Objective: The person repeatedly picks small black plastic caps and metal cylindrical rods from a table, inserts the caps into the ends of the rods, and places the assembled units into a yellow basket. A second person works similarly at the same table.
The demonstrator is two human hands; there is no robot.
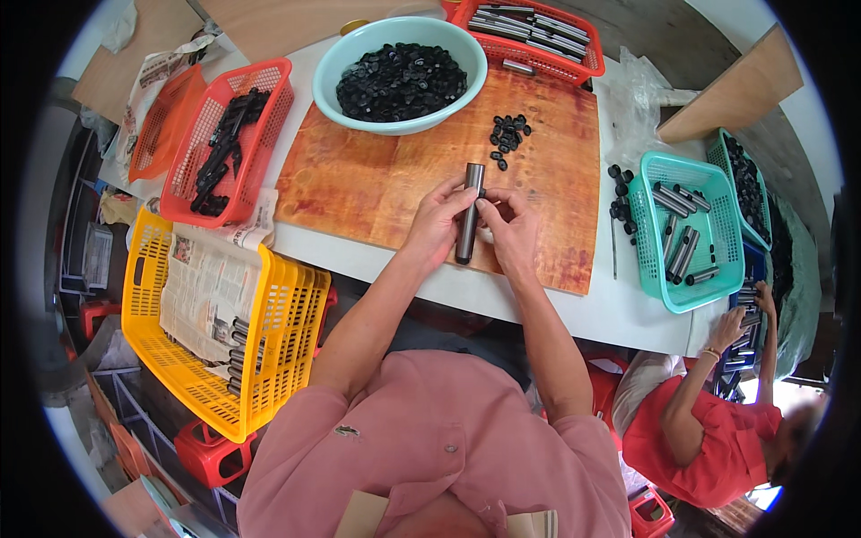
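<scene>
A dark metal tube (472,211) with a black lower end stands roughly upright in the picture, over the near part of the wooden board. My left hand (435,222) is closed round it from the left. On the other side, my right hand (510,231) pinches a small black piece (482,193), which looks like a plastic cap, against the tube's side; the fingers partly hide it. Beyond my hands lies a loose group of black caps (508,136) on the board. A light blue basin (400,121) heaped with many more black caps stands at the far edge.
Left stand a red basket (278,108) of black parts and a yellow crate (278,359) with newspaper and tubes. A red basket (529,54) of tubes is at the back. Right, a green basket (659,255) holds tubes; a co-worker's hands (731,327) handle tubes beyond it.
</scene>
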